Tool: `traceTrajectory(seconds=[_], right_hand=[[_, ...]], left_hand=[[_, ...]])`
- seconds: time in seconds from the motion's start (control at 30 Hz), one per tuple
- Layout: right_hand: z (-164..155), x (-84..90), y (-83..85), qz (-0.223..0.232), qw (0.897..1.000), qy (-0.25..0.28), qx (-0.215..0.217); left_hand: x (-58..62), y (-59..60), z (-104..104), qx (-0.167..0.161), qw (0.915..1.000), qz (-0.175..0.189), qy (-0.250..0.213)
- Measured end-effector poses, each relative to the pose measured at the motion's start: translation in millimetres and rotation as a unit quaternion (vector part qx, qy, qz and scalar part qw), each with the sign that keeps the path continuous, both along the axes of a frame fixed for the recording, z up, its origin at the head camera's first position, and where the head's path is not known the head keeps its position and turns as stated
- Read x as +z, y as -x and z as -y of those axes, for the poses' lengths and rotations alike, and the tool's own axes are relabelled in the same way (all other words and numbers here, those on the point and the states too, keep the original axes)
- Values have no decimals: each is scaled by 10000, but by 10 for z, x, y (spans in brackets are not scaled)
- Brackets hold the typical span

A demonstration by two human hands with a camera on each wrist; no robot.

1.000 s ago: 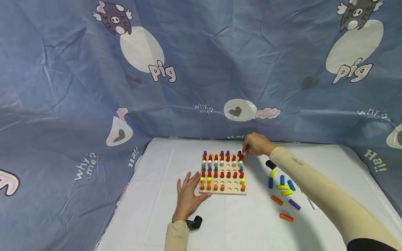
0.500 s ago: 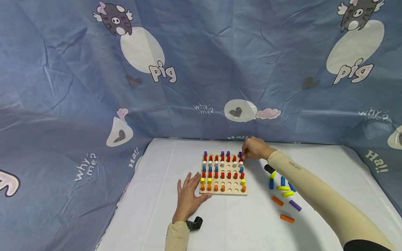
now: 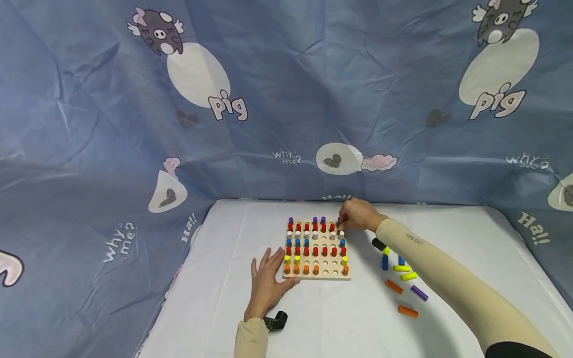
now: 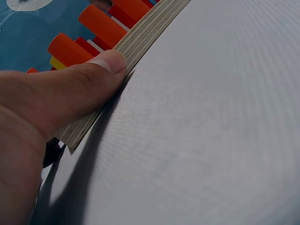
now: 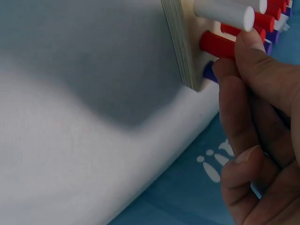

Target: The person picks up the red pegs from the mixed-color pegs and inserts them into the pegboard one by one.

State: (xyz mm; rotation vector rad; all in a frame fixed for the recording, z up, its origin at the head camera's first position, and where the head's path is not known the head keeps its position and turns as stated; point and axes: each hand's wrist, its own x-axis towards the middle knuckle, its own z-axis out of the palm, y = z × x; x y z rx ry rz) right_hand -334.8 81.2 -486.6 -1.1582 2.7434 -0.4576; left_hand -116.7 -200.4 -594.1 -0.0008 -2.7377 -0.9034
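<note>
A wooden pegboard (image 3: 329, 272) lies on the white table, holding upright purple, red, white, blue, yellow and orange pegs. My left hand (image 3: 267, 279) lies flat on the table, its thumb (image 4: 75, 89) pressed against the board's near left edge (image 4: 140, 40), beside orange pegs (image 4: 101, 23). My right hand (image 3: 342, 223) is at the board's far right corner. Its fingertips (image 5: 251, 42) pinch the end of a red peg (image 5: 216, 44) that stands in the board (image 5: 180, 42), between a white peg (image 5: 225, 11) and a purple peg (image 5: 208, 71).
Loose pegs lie on the table right of the board: orange (image 3: 407, 311), purple (image 3: 419, 292), yellow (image 3: 402, 268), blue (image 3: 385, 262). A small black object (image 3: 275, 321) sits by my left wrist. A blue printed cloth (image 3: 286, 99) walls in the table.
My right hand has come down and slightly left at the far right corner, bringing the red peg upright into the board. The left hand has stayed put.
</note>
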Motion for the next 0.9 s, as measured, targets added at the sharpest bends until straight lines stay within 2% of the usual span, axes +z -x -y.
traceTrajectory(seconds=[0.37, 0.57, 0.73, 0.9], right_hand=[[2, -134, -10, -105, 9998, 176, 49], [-12, -132, 11, -58, 9998, 187, 75], [-43, -77, 21, -48, 9991, 406, 87], [-159, 1, 34, -9, 9987, 504, -102]], left_hand=[[-15, -28, -1, 2, 9996, -260, 134], [12, 8, 45, 9, 9999, -107, 88], [5, 24, 62, 47, 10000, -7, 79], [9, 3, 124, -11, 9994, 205, -275]])
